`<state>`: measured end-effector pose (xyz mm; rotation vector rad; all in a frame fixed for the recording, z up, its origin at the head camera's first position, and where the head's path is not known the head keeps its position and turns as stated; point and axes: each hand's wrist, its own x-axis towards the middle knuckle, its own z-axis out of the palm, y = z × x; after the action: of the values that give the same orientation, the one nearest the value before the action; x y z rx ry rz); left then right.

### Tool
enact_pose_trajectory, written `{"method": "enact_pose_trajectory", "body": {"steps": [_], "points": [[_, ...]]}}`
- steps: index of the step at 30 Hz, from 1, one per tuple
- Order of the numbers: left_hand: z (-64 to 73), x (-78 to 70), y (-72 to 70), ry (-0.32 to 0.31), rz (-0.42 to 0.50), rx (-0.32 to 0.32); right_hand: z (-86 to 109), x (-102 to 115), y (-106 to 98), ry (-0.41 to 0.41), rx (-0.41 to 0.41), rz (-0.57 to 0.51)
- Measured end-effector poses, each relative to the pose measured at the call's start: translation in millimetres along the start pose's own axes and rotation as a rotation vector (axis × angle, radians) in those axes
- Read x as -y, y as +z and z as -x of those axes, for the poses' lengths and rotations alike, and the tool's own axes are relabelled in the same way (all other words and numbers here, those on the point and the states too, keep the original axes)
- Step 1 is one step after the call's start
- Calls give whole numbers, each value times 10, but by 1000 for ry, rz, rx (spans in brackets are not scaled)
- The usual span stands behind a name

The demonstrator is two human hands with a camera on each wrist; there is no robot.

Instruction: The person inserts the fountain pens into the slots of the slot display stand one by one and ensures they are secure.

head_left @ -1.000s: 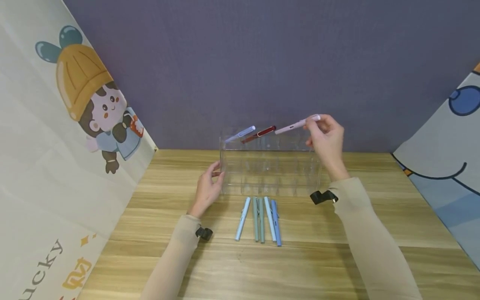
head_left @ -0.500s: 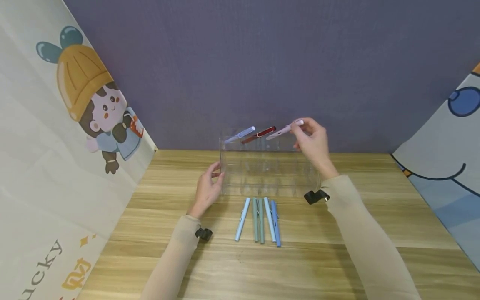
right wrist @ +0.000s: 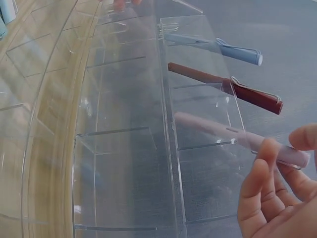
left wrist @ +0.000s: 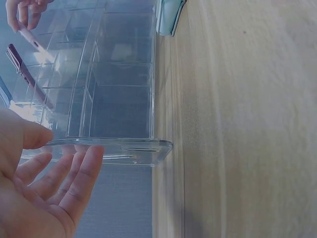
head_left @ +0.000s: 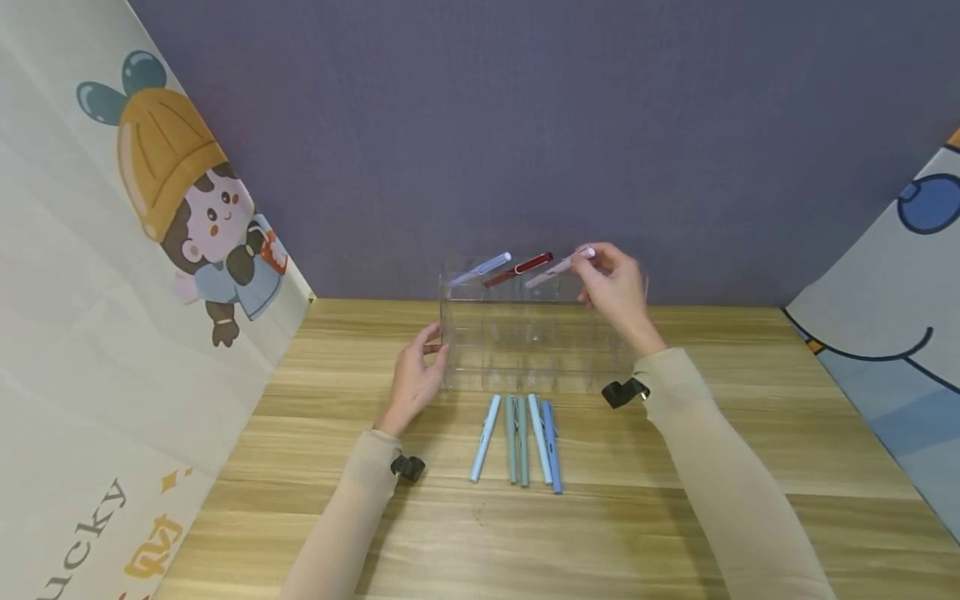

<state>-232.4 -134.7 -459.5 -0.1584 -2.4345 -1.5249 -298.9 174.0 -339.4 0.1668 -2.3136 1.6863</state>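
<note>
A clear compartmented rack (head_left: 536, 337) stands on the table against the dark wall. My right hand (head_left: 618, 292) pinches a pale pink pen (right wrist: 213, 128) near its capped end; the pen's lower end lies within the rack's top row. Left of it in that row lean a dark red pen (right wrist: 223, 87) and a periwinkle-blue pen (right wrist: 218, 47), clips and caps sticking out. My left hand (left wrist: 54, 183) rests its fingertips against the rack's left side wall, fingers loosely extended.
In front of the rack several pens lie on the wooden table (head_left: 465, 550): a light blue pen (head_left: 485, 437), a green pen (head_left: 522, 442) beside another green one, another light blue pen (head_left: 540, 437) and a blue pen (head_left: 552, 446). Printed cloths hang at both sides.
My right hand has moved left and slightly down with the pale pink pen, bringing its lower end into the rack's top row beside the dark red pen. My left hand has stayed put.
</note>
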Motion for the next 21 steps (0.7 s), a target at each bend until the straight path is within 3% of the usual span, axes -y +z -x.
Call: {"method": "enact_pose_trajectory", "body": {"steps": [5, 13, 21], "points": [[-1, 3, 3, -1, -1, -1, 5, -9, -10, 33, -11, 28], [-7, 12, 9, -3, 2, -2, 11, -28, -87, 41, -100, 72], [-7, 0, 6, -9, 3, -4, 21, -10, -138, 22, -75, 110]]}}
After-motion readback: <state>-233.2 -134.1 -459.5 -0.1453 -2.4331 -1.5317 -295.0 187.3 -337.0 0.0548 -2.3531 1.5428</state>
